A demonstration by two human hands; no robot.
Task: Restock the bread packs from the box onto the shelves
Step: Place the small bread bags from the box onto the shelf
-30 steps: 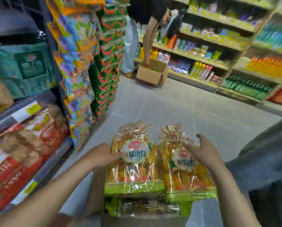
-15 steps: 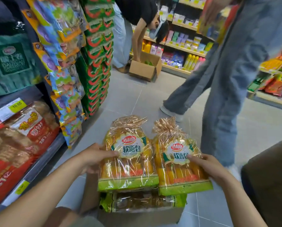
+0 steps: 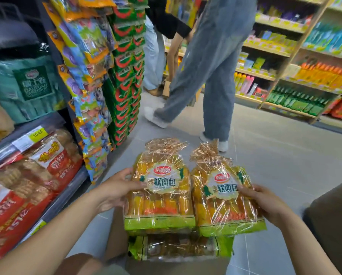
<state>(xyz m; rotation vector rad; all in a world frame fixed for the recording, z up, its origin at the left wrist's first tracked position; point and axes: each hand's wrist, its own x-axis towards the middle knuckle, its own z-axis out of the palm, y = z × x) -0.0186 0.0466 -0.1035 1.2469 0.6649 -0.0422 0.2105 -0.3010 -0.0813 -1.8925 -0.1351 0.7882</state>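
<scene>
Bread pack (image 3: 160,187) pinched at its outer edge by the left hand (image 3: 114,187), second bread pack (image 3: 225,197) pinched the same way by the right hand (image 3: 265,201), fingers lying over the clear crinkled wrap. Both upright, side by side and touching, just above the open box (image 3: 176,267), third pack (image 3: 178,248) lying flat inside. At left, shelf (image 3: 67,193) with red snack bags (image 3: 53,165); beyond, legs in blue jeans (image 3: 215,66) on the grey floor (image 3: 275,155).
</scene>
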